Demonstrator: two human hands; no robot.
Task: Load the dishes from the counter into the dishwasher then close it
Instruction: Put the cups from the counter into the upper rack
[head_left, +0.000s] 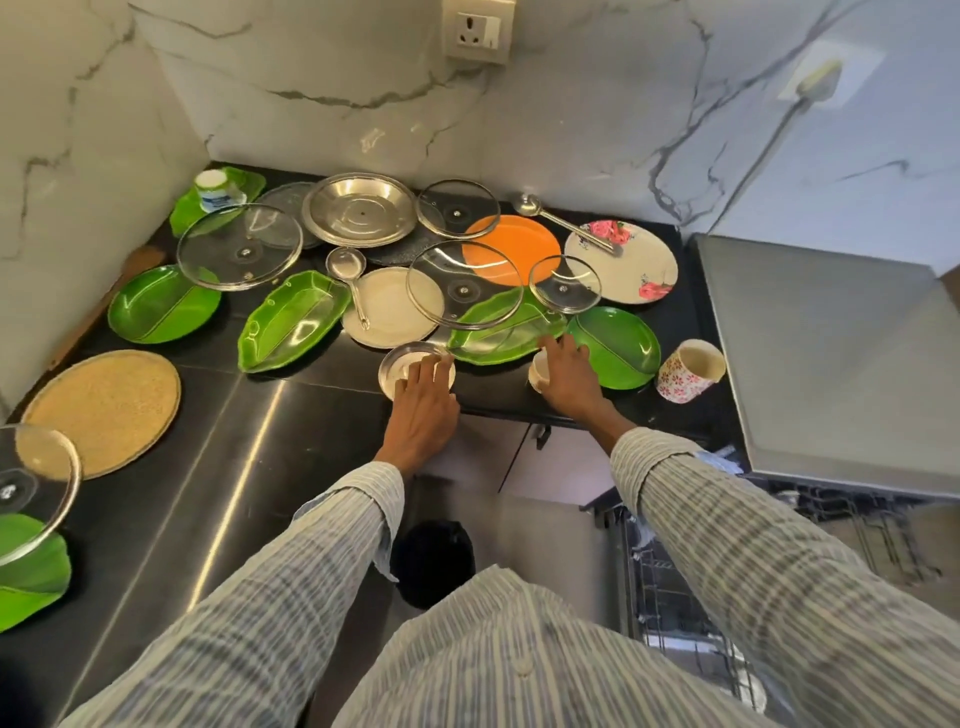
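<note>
The black counter (291, 415) is covered with dishes. My left hand (423, 410) rests with straight fingers on a small steel plate (402, 361) at the counter's front edge. My right hand (569, 376) curls round a small white cup (540, 371) beside a green oval plate (621, 345). A flowered cup (688, 371) lies tilted to the right. The dishwasher rack (670, 603) shows below at the lower right, partly hidden by my right sleeve.
Green leaf plates (291, 325), glass lids (239, 247), steel plates (361, 215), an orange plate (511, 244), a flowered plate (631, 270) and ladles (348, 270) fill the counter. A round woven mat (104, 410) lies left. A grey steel surface (841, 364) stands right.
</note>
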